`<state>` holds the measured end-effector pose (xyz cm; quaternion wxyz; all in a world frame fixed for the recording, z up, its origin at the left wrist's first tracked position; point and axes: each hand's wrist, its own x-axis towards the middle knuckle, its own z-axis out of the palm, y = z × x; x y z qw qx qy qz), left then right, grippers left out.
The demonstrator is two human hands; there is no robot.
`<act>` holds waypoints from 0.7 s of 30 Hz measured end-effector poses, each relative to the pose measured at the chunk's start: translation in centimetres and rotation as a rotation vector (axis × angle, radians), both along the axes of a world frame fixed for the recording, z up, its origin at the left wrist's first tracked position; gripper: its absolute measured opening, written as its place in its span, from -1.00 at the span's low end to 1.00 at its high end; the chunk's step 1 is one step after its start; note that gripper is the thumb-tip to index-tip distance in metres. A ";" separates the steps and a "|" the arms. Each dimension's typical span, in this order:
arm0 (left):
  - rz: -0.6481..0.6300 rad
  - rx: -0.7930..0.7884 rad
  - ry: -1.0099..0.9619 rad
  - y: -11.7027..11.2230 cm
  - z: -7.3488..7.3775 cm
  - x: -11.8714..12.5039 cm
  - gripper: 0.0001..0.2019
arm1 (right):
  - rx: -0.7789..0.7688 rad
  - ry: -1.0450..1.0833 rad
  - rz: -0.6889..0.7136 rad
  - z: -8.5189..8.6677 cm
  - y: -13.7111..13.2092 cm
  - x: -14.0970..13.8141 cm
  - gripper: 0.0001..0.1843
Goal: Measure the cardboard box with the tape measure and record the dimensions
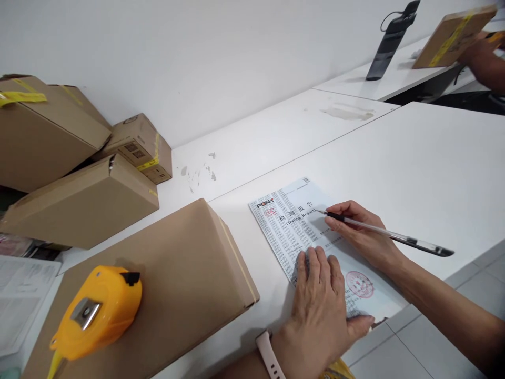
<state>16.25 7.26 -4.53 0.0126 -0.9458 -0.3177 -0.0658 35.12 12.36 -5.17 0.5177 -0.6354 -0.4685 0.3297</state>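
A printed testing report sheet (pixel 292 221) with a red stamp lies on the white table (pixel 414 168). My left hand (pixel 321 310) rests flat on the sheet's lower part, fingers stretched out, a pale pink band on the wrist. My right hand (pixel 361 231) grips a clear pen with a black tip (pixel 390 235). The pen's point touches the sheet near its heading.
A flat cardboard box (pixel 185 273) lies left of the sheet with a yellow tape measure (pixel 98 310) on top. Several cardboard boxes (pixel 79 200) are stacked at the far left by the wall. At top right another person's hand (pixel 483 55) holds a box (pixel 450 37) near a black stand (pixel 389 42).
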 end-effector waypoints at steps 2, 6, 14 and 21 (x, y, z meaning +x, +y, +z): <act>0.001 -0.001 0.011 0.0 0.0 0.0 -0.13 | -0.016 0.001 -0.024 -0.2 0.1 0.1 -0.63; 0.004 0.002 0.018 0.2 0.1 0.0 -0.12 | -0.039 0.009 -0.037 0.2 0.1 0.0 -0.63; 0.006 -0.008 0.064 0.1 0.2 0.2 -0.10 | -0.042 0.001 -0.042 0.5 0.1 -0.1 -0.62; 0.009 0.004 0.053 0.1 -0.1 0.2 -0.10 | -0.074 0.048 0.072 0.4 0.0 -0.5 -0.67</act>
